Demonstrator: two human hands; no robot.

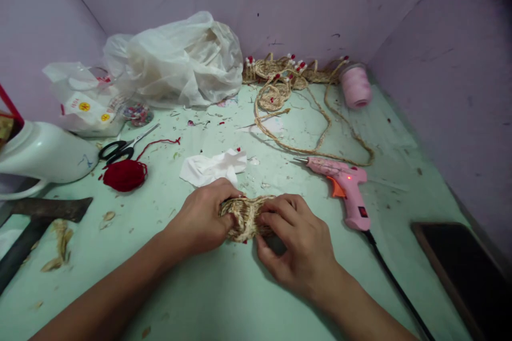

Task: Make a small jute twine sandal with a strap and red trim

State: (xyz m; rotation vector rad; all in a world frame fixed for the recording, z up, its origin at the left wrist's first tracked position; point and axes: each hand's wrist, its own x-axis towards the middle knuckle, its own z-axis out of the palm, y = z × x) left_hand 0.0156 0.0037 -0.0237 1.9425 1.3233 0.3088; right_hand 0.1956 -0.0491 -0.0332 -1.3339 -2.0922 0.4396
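Both of my hands grip a small bundle of coiled jute rope (245, 217) low over the pale green table (224, 287). My left hand (204, 218) is closed on the bundle's left end, fingers curled over its top. My right hand (294, 242) wraps the right end, thumb underneath. A pink hot glue gun (347, 189) lies just right of my right hand with its red light on and its black cord running toward me. A crumpled white tissue (214, 167) lies just beyond my hands.
A ball of red yarn (125, 175) and black-handled scissors (120, 148) lie at the left. Loose jute rope (316, 133), red-and-white tipped jute pieces (280, 72) and a pink thread spool (355, 86) sit at the back. Plastic bags (180, 61), a white jug (44, 152), a hatchet (44, 213), a dark phone (466, 272).
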